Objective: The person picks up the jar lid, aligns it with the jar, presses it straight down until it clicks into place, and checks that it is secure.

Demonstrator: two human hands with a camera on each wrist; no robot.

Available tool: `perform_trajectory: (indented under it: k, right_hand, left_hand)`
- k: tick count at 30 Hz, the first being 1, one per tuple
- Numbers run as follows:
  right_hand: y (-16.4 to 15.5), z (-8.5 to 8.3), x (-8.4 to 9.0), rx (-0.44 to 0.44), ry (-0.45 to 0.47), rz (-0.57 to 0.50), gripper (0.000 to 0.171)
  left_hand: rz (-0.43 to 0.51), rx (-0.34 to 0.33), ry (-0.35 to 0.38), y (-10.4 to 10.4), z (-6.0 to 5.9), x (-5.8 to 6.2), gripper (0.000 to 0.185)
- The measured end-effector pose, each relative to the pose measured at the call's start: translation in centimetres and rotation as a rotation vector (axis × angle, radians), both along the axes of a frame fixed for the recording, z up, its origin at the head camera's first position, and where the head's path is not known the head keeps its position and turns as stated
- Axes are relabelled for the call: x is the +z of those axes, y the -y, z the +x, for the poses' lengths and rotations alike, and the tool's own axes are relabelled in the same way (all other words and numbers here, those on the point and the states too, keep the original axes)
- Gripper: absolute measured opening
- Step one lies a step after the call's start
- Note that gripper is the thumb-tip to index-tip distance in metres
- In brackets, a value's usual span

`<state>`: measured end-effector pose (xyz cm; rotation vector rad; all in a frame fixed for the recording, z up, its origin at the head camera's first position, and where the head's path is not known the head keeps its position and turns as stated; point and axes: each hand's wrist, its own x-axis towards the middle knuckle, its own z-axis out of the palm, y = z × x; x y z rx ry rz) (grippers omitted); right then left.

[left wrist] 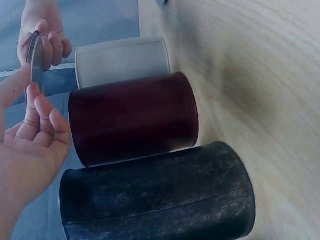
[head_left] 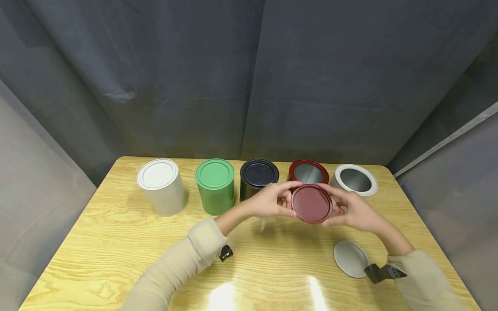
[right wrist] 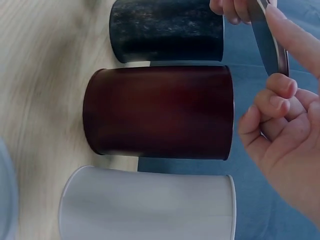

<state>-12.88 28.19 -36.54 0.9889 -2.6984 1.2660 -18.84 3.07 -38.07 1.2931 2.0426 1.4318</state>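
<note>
Both hands hold a dark red can lid (head_left: 311, 204) by its rim, raised above the table. My left hand (head_left: 272, 200) pinches its left edge and my right hand (head_left: 352, 211) its right edge. Just behind the lid stands an open dark red can (head_left: 292, 170), whose metal inside shows in the head view. In the left wrist view the red can (left wrist: 132, 120) lies beyond the left hand's fingers (left wrist: 42, 112). The right wrist view shows the lid (right wrist: 270, 40) edge-on, apart from the can (right wrist: 160, 112).
An open white can (head_left: 369, 172) stands at the right end of the row. Left of the red can are a lidded black can (head_left: 259, 173), a lidded green can (head_left: 215, 190) and a lidded white can (head_left: 161, 185). A loose white lid (head_left: 351, 259) lies near the right forearm.
</note>
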Motion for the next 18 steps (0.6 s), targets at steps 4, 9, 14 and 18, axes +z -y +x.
perform_trajectory:
  k: [4, 9, 14, 18]
  right_hand:
    - [0.1, -0.3, 0.6, -0.014, 0.006, 0.028, 0.083]
    - [0.1, -0.7, 1.0, -0.013, 0.032, 0.01, 0.083]
    - [-0.1, -1.1, 1.2, -0.036, 0.076, -0.027, 0.081]
    - [-0.4, -1.5, 1.5, -0.064, 0.098, -0.044, 0.08]
  left_hand:
    - [0.0, 0.004, 0.028, 0.0, -0.3, 0.6, 0.073]
    - [-0.023, 0.03, 0.017, -0.3, -0.7, 1.3, 0.073]
    - [-0.024, 0.041, 0.042, -0.5, -1.1, 2.0, 0.073]
    - [-0.024, 0.058, 0.043, -0.9, -1.6, 2.3, 0.074]
